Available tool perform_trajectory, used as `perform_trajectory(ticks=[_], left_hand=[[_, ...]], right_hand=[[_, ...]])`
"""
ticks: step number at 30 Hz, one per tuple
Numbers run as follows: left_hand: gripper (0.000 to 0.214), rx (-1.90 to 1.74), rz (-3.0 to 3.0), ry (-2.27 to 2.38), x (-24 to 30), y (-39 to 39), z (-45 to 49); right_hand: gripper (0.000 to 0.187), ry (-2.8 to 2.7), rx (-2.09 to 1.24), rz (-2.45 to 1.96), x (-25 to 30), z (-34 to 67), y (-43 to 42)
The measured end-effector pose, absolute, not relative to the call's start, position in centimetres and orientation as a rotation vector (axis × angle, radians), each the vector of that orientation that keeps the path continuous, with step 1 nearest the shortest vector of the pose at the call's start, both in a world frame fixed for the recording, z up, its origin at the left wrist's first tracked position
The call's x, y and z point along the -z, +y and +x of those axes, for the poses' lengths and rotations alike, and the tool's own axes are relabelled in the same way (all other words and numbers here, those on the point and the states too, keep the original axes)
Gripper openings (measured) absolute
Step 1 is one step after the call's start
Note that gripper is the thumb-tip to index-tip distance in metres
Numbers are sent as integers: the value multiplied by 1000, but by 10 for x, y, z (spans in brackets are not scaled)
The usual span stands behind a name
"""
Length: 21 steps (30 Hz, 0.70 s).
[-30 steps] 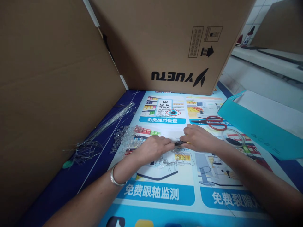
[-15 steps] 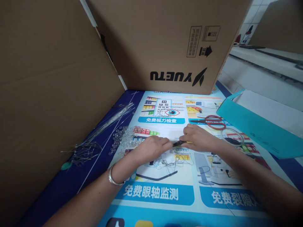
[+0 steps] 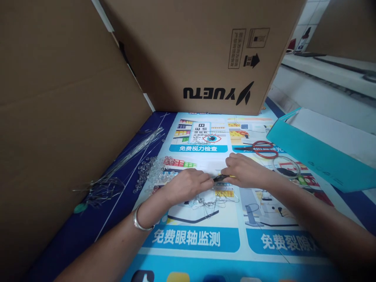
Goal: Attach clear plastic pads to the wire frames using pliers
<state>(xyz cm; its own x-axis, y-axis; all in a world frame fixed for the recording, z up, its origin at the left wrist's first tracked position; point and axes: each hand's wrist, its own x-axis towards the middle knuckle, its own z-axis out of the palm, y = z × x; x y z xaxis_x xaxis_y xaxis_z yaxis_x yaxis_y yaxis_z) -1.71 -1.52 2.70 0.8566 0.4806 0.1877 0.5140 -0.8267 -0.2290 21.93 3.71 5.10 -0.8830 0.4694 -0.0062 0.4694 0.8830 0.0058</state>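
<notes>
My right hand (image 3: pixel 242 169) is closed around pliers (image 3: pixel 221 178) with yellow handles and dark jaws that point left. The jaws meet the fingertips of my left hand (image 3: pixel 192 184), which is closed in a pinch. Below the left hand, clear beads on thin wire (image 3: pixel 207 203) hang or lie over the printed sheet; fine wire ends spread out from them. What exactly sits between the left fingertips is hidden. A heap of loose clear beads (image 3: pixel 151 170) lies just beyond the left hand.
A bundle of thin wires (image 3: pixel 135 152) lies left. Red-handled scissors (image 3: pixel 261 149) and a coil of pale wire (image 3: pixel 286 167) rest beyond the right forearm, with a turquoise box (image 3: pixel 320 152) further right. Tall cardboard panels (image 3: pixel 205 47) wall the back and left.
The view has shifted slightly. Both hands keep nearly the same pose, with the pliers still at the left fingertips.
</notes>
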Motion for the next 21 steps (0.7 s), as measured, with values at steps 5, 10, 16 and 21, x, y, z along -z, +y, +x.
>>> perform_trajectory(ticks=[5, 10, 16, 21], left_hand=[[12, 148, -2758, -768, -27, -15, -17], [12, 177, -2773, -759, -26, -15, -17], [10, 181, -2801, -835, -27, -14, -18], [12, 155, -2787, -880, -28, -14, -21]], right_hand=[[31, 3043, -4, 754, -51, 218, 36], [31, 3047, -18, 743, -52, 217, 34], [31, 3073, 15, 737, -48, 220, 37], [29, 3083, 97, 725, -46, 225, 41]])
